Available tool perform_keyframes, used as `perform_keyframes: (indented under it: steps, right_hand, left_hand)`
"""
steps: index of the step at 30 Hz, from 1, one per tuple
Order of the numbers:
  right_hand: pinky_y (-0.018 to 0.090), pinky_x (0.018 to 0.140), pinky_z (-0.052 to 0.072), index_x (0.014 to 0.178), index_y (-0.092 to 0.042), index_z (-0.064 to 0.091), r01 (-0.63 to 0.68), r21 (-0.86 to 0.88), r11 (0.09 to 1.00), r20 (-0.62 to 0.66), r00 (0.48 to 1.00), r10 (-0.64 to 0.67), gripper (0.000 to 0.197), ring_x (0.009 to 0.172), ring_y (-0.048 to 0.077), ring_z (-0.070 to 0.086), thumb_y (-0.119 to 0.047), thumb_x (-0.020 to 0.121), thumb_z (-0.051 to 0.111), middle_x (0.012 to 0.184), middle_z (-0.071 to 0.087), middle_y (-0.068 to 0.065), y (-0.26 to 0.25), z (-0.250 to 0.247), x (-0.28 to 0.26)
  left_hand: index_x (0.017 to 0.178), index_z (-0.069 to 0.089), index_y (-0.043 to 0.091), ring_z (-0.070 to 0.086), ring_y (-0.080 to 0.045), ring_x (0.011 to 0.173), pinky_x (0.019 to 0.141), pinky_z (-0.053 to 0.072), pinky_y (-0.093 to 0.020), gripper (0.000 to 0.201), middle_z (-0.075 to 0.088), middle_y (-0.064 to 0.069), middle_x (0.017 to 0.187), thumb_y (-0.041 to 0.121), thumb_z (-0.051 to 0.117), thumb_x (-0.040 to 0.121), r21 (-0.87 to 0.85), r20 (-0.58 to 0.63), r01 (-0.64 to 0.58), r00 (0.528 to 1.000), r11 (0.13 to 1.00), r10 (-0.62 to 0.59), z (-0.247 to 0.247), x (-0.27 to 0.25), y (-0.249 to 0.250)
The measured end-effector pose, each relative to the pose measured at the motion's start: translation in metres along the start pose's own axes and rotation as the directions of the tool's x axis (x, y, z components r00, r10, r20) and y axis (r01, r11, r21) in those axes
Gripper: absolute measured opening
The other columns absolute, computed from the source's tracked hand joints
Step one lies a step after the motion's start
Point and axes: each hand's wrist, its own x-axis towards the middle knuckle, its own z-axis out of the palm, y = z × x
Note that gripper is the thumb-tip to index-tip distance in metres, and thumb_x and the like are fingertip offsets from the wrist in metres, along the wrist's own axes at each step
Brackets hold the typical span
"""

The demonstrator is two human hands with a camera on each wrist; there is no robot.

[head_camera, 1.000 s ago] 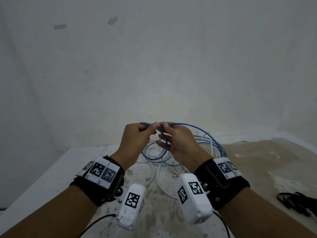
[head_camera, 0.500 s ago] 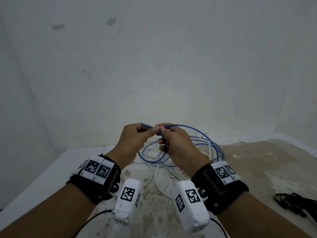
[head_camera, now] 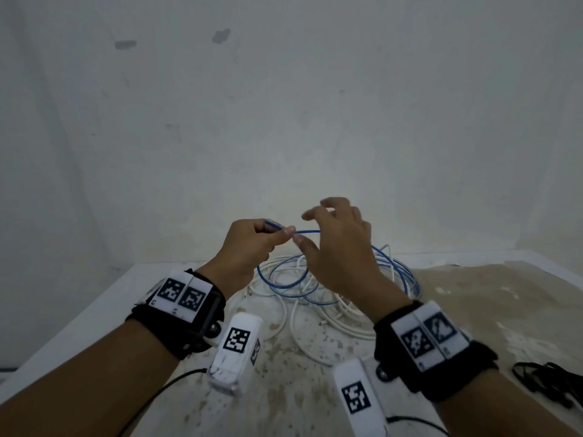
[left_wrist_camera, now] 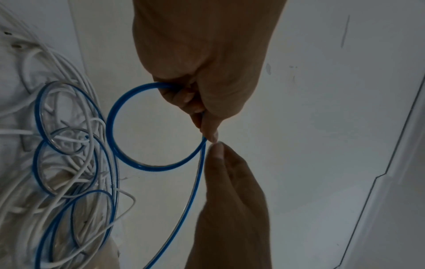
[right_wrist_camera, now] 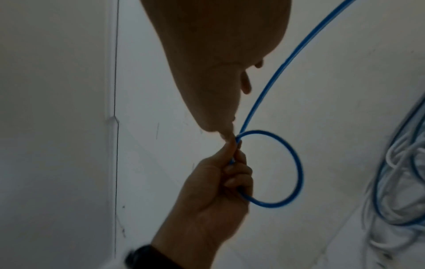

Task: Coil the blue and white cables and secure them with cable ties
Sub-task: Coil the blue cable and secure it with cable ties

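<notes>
Pale, scuffed plaster wall (head_camera: 284, 121) rises behind a stained white tabletop (head_camera: 473, 298). Above it, the left hand (head_camera: 249, 247) curls its fingers round a small loop of thin blue plastic-coated cable (left_wrist_camera: 147, 163), thumb and forefinger pinching the crossing point. The right hand (head_camera: 340, 247) hovers just beside that pinch with fingers spread and relaxed, thumb tip close to the left thumb, gripping nothing. The remaining blue cable trails down into loose coils on the tabletop, tangled with thin white cable (head_camera: 303, 323). A black bundle of cord (head_camera: 549, 383) lies near the right edge.
</notes>
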Motion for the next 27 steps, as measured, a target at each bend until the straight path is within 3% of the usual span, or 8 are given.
perform_keyframes:
  steps: [2, 4, 7, 10, 13, 17, 23, 27]
  right_hand:
    - [0.039, 0.093, 0.039, 0.120, -0.022, 0.059, -0.050, -0.013, 0.999, 0.326, 0.944, 0.052, 0.037, 0.111, 0.023, 0.055, -0.047, 0.093, 0.057, 0.116, 0.059, -0.001, 0.002, -0.002, 0.016]
    - [0.037, 0.080, 0.046, 0.104, -0.015, 0.066, -0.097, 0.119, 0.988, 0.445, 0.895, 0.034, 0.029, 0.092, 0.025, 0.062, -0.042, 0.094, 0.059, 0.094, 0.066, 0.000, 0.007, -0.002, 0.026]
    - [0.039, 0.077, 0.054, 0.090, -0.012, 0.072, -0.109, 0.316, 0.942, 0.457, 0.888, -0.050, 0.027, 0.078, 0.022, 0.067, -0.035, 0.095, 0.060, 0.081, 0.072, 0.002, 0.017, 0.000, 0.029]
    - [0.035, 0.081, 0.057, 0.095, -0.007, 0.073, -0.234, 0.497, 0.836, 0.508, 0.859, -0.062, 0.028, 0.072, 0.013, 0.067, -0.029, 0.099, 0.056, 0.076, 0.073, -0.002, 0.022, 0.001, 0.026]
    - [0.031, 0.076, 0.053, 0.097, -0.001, 0.072, -0.314, 0.597, 0.739, 0.530, 0.845, -0.069, 0.025, 0.069, 0.014, 0.063, -0.021, 0.099, 0.057, 0.072, 0.070, 0.002, 0.025, 0.002, 0.023]
    - [0.033, 0.072, 0.048, 0.094, -0.007, 0.074, -0.341, 0.578, 0.741, 0.542, 0.840, -0.037, 0.023, 0.064, 0.011, 0.059, -0.023, 0.099, 0.058, 0.066, 0.066, -0.004, 0.029, 0.005, 0.024]
    - [0.033, 0.071, 0.044, 0.091, -0.006, 0.073, -0.435, 0.589, 0.681, 0.605, 0.796, -0.016, 0.034, 0.062, 0.015, 0.050, -0.032, 0.101, 0.053, 0.062, 0.058, -0.002, 0.028, 0.009, 0.024]
    - [0.033, 0.069, 0.044, 0.087, -0.006, 0.068, -0.532, 0.618, 0.579, 0.633, 0.773, 0.035, 0.033, 0.060, 0.015, 0.047, -0.028, 0.102, 0.050, 0.062, 0.052, -0.001, 0.027, 0.007, 0.029]
  left_hand:
    - [0.094, 0.070, -0.010, 0.038, -0.003, 0.042, 0.044, 0.032, -0.017, 0.030, 0.051, 0.009, 0.049, 0.017, 0.076, 0.082, -0.006, 0.031, -0.007, 1.000, 1.000, 0.007, 0.003, -0.001, 0.004]
    - [0.095, 0.070, -0.010, 0.038, -0.003, 0.042, 0.044, 0.032, -0.016, 0.028, 0.053, 0.007, 0.051, 0.016, 0.075, 0.083, -0.009, 0.040, -0.007, 0.999, 1.000, 0.008, 0.003, -0.003, 0.007]
    - [0.094, 0.069, -0.011, 0.036, -0.004, 0.042, 0.044, 0.032, -0.017, 0.027, 0.053, 0.005, 0.053, 0.014, 0.074, 0.084, 0.000, 0.058, -0.010, 0.998, 1.000, 0.010, -0.001, -0.005, 0.008]
    - [0.092, 0.070, -0.009, 0.034, -0.004, 0.042, 0.044, 0.030, -0.017, 0.023, 0.050, 0.011, 0.047, 0.012, 0.073, 0.084, 0.023, 0.083, 0.009, 0.996, 1.000, -0.010, -0.003, -0.008, 0.007]
    - [0.088, 0.071, -0.004, 0.033, -0.007, 0.046, 0.044, 0.029, -0.019, 0.019, 0.053, 0.007, 0.052, 0.015, 0.073, 0.085, -0.012, 0.096, 0.066, 0.993, 0.998, -0.064, -0.003, -0.009, 0.008]
    - [0.089, 0.072, -0.001, 0.039, -0.007, 0.048, 0.044, 0.033, -0.017, 0.016, 0.059, -0.004, 0.068, 0.015, 0.068, 0.090, -0.043, 0.062, 0.127, 0.990, 0.991, -0.124, -0.001, -0.008, 0.008]
    - [0.085, 0.072, -0.007, 0.041, -0.005, 0.045, 0.047, 0.036, -0.016, 0.019, 0.057, 0.008, 0.050, 0.012, 0.070, 0.088, 0.123, 0.069, -0.010, 0.998, 0.992, 0.001, 0.001, -0.006, 0.010]
    - [0.088, 0.071, -0.007, 0.052, -0.009, 0.054, 0.054, 0.048, -0.019, 0.025, 0.064, -0.001, 0.062, 0.017, 0.069, 0.089, 0.086, 0.051, -0.009, 0.999, 0.996, 0.005, 0.004, -0.004, 0.013]
